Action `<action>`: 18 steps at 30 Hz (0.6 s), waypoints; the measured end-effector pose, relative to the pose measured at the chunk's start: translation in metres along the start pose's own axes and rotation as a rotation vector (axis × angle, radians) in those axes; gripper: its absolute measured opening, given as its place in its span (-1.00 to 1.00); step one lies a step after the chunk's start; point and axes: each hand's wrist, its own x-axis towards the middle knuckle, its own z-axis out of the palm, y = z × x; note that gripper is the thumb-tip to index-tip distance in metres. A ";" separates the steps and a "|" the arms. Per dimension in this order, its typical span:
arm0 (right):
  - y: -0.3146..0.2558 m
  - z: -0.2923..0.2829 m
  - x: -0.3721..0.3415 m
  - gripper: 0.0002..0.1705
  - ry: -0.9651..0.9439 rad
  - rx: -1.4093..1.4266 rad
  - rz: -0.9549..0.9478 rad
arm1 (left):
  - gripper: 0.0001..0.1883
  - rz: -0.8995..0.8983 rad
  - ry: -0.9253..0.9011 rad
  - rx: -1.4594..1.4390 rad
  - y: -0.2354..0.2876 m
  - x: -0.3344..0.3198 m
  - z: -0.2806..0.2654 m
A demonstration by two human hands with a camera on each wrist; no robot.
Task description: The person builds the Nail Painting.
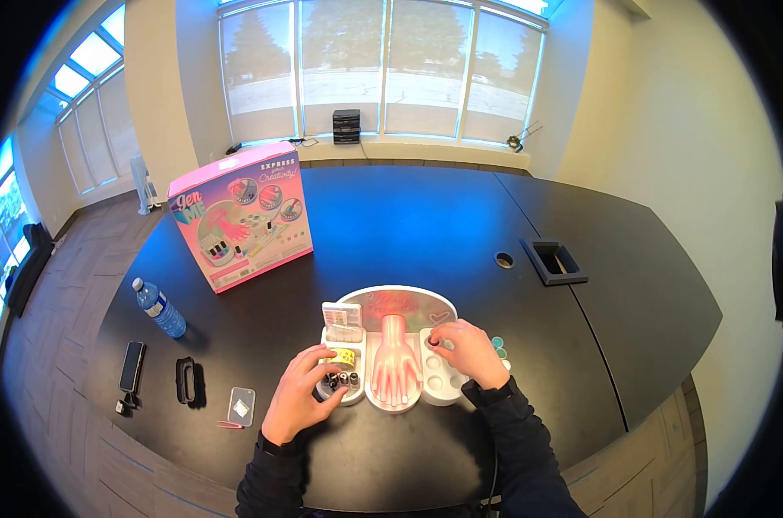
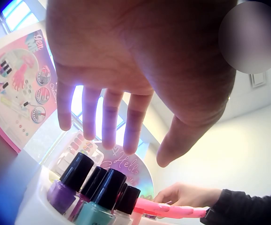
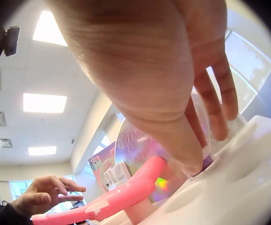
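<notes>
My left hand (image 1: 298, 395) hovers over the left compartment of a white nail-salon stand (image 1: 358, 400), fingers spread and holding nothing. Beneath it are several nail polish bottles (image 2: 109, 192) with black caps, purple and teal among them, and a yellow patterned roll (image 1: 343, 358). With thumb and fingertips, my right hand (image 1: 476, 352) pinches a small round purple pot (image 3: 207, 163) at a back well of the right tray (image 1: 444, 394). Its fingers partly hide the pot. Between the hands lies a pink model hand (image 1: 395, 363), palm down, in front of a shiny backboard (image 1: 400, 302).
Small green-lidded pots (image 1: 498, 348) sit just right of the tray. A clear case (image 1: 342, 319) stands at the stand's left back. Farther left are a pink box (image 1: 240, 216), a water bottle (image 1: 160, 311), a phone (image 1: 132, 367), a black strap (image 1: 186, 381) and a small clear box (image 1: 242, 406).
</notes>
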 end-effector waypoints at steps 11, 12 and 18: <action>0.001 0.002 0.000 -0.86 0.014 -0.025 -0.003 | -0.66 0.001 -0.002 0.001 -0.002 0.000 0.000; 0.001 0.002 0.000 -0.86 0.015 -0.026 -0.005 | -0.66 0.002 -0.002 0.001 -0.002 0.000 0.000; -0.001 0.002 0.000 -0.87 0.000 -0.050 -0.008 | -0.66 0.005 -0.005 -0.004 -0.001 0.000 0.000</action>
